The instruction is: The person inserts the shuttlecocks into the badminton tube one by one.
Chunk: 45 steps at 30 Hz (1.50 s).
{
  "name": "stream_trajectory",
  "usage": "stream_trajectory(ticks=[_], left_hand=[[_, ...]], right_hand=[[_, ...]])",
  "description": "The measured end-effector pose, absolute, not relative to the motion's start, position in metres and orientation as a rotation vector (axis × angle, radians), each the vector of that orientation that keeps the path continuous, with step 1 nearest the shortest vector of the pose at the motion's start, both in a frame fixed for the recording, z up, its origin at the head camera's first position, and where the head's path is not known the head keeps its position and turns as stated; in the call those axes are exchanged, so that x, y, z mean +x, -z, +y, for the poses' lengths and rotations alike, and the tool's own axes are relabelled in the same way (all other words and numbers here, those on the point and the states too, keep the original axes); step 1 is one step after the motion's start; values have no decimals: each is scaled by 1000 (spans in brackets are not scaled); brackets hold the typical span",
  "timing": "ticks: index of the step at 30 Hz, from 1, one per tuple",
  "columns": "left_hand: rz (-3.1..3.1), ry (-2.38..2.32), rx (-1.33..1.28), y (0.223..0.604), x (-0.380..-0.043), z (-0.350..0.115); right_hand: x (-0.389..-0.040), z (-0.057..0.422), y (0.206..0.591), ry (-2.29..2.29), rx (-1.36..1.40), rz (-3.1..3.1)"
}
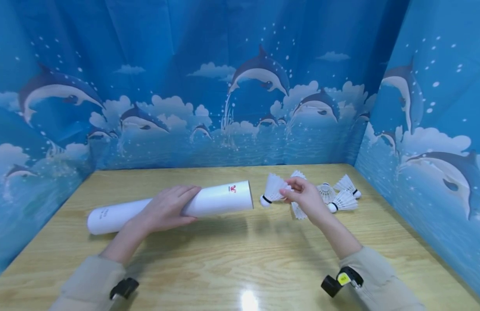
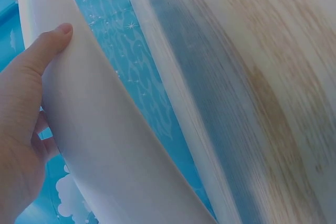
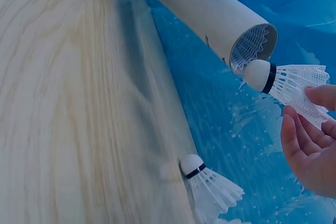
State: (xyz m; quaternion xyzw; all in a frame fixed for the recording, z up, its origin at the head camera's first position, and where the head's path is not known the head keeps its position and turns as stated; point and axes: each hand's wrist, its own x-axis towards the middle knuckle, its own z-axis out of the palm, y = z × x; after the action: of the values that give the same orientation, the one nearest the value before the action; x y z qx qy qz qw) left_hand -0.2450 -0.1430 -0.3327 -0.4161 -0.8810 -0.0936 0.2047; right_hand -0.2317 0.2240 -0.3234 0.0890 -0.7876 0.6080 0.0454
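Note:
My left hand (image 1: 171,208) grips a long white shuttlecock tube (image 1: 220,199) around its middle, thumb on the near side. The tube slants, its right end raised and its left end low by the table. In the right wrist view the tube's mouth (image 3: 254,45) is open, and a shuttlecock skirt shows inside. My right hand (image 1: 306,198) pinches a white shuttlecock (image 3: 286,81) by its skirt between thumb and fingers. Its cork points left, close to the tube's mouth.
Several loose shuttlecocks (image 1: 344,201) lie on the wooden table (image 1: 224,259) behind and right of my right hand. A blue dolphin-print curtain (image 1: 177,86) borders the table at the back and sides.

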Motion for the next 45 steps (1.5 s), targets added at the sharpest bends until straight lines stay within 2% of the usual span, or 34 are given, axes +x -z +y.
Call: stream_trajectory(ticks=[16,28,45], left_hand=[[-2450,262,-1166,332,-245,-144],[-2442,266,-1164,332,-245,-144],[-2441,277,-1156,330,-242,-144]], right_hand=[[-233,190,327,-2066,368,-2312],[-232,190,330,-1704,454,-2505],[-233,176,332,-1574,439,-2483]])
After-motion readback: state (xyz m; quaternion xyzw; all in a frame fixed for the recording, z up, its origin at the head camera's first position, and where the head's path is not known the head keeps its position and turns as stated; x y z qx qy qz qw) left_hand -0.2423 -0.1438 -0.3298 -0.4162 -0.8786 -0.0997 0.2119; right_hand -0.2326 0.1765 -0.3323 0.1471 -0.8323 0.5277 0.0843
